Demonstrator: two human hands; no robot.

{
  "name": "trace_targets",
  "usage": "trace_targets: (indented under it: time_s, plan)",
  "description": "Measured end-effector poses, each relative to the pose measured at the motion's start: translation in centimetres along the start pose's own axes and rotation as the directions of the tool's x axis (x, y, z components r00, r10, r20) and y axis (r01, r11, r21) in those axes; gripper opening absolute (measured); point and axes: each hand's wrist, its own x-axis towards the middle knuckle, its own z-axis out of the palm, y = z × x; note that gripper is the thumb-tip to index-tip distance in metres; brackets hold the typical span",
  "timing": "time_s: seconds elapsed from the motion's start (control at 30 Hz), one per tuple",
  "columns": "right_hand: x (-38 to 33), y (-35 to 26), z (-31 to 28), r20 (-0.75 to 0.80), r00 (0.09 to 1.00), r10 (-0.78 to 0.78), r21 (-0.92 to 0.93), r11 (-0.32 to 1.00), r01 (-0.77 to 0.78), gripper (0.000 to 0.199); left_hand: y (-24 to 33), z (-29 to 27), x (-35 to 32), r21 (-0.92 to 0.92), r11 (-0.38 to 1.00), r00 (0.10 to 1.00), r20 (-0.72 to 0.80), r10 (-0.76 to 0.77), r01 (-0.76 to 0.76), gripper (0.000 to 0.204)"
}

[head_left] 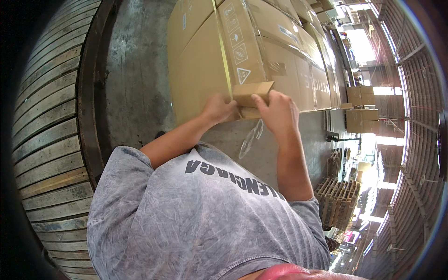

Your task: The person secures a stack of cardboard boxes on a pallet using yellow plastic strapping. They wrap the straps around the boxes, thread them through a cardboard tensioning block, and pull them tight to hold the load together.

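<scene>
A large brown cardboard box [198,70] stands in front of me, with printed handling symbols and clear tape on it. A yellow packing strap [223,51] runs down over the box to its near edge. There my left hand [218,109] is closed, its curled fingers at the strap; they are slightly blurred. My right hand [281,111] grips a folded piece of cardboard [252,95], thumb on its near face and fingers over its right end. This piece lies against the box's near top edge, beside the strap. A strip of clear plastic film [249,140] hangs below.
More cardboard boxes [284,35] adjoin the large one at the far right. Wooden slats [51,116] line the left side, beside a concrete floor [133,60]. Stacked wooden pallets [338,198] and another stack of cartons [361,109] stand to the right.
</scene>
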Motion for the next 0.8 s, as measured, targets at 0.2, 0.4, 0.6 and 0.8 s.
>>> trace_targets:
  time_s: [0.2,0.4,0.6,0.8]
  plan:
    - [2.4,0.0,2.0,-0.105,0.994,0.039,-0.025,0.999,-0.042,0.051,-1.1,-8.0,-0.8,-0.175,0.962,0.978,0.037,-0.205,0.208,0.018]
    - [2.7,1.4,5.0,-0.258,0.962,-0.092,0.250,0.955,0.158,0.084,-1.6,-10.1,0.1,-0.188,0.923,0.937,0.167,-0.308,0.337,0.017]
    - [3.5,2.5,3.5,-0.118,0.972,-0.203,0.215,0.950,0.225,0.083,-4.4,-11.2,0.7,-0.223,0.893,0.916,0.188,-0.356,0.392,0.019]
    - [7.6,4.2,4.3,-0.374,0.888,-0.266,-0.195,0.959,0.206,0.090,-6.8,-13.5,0.2,-0.323,0.845,0.903,0.097,-0.419,0.426,0.020]
